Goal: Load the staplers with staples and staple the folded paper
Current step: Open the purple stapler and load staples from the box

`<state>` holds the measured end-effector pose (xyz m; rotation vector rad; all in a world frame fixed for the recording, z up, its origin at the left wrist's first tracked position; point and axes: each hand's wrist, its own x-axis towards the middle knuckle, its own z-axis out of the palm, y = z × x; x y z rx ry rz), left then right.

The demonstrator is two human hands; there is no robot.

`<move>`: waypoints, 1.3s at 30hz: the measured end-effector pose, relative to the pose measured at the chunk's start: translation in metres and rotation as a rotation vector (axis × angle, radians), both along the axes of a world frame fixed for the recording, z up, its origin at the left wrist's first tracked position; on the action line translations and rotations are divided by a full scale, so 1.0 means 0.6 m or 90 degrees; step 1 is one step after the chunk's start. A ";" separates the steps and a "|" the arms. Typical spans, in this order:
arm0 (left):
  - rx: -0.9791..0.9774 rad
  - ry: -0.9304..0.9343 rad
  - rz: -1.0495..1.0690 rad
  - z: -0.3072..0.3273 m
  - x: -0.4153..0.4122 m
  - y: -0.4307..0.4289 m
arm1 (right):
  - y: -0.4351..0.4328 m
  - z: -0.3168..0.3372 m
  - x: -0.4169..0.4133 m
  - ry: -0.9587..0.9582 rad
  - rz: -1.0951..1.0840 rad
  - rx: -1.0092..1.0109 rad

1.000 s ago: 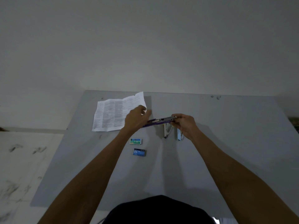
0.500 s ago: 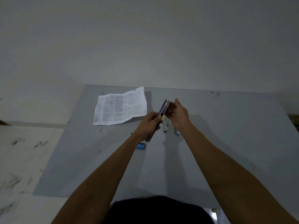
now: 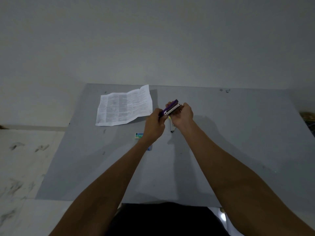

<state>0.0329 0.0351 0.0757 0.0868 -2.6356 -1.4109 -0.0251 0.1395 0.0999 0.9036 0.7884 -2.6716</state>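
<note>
Purple stapler (image 3: 171, 108) is held over the grey table (image 3: 238, 133), tilted, far end up and to the right. Left hand (image 3: 154, 124) grips its near end, fingers curled round it; right hand (image 3: 183, 114) cups the far end, metal magazine showing (can't tell if it's loaded). Printed paper (image 3: 124, 106) lies flat, far left of the hands, creased. Second stapler (image 3: 171, 125) on the table under the hands, mostly hidden. Green staple box (image 3: 139, 135) beside the left wrist; blue box (image 3: 149, 148) peeks out from under that forearm.

paper (image 3: 124, 106) print, box (image 3: 139, 135) label, both illegible
</note>
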 end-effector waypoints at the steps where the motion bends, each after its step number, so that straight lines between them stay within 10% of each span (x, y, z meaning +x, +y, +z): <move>1: -0.016 -0.011 -0.009 0.001 -0.001 0.000 | 0.003 -0.004 0.005 -0.006 0.008 0.009; 16: 0.137 -0.354 0.097 -0.051 0.061 -0.053 | 0.022 -0.127 0.066 -0.050 0.245 0.481; 25: -0.082 -0.353 -0.007 -0.110 0.113 -0.058 | -0.040 -0.164 0.015 0.173 0.434 0.938; 39: -0.156 -0.290 -0.090 -0.152 0.104 -0.028 | -0.111 -0.149 -0.078 0.445 0.684 0.946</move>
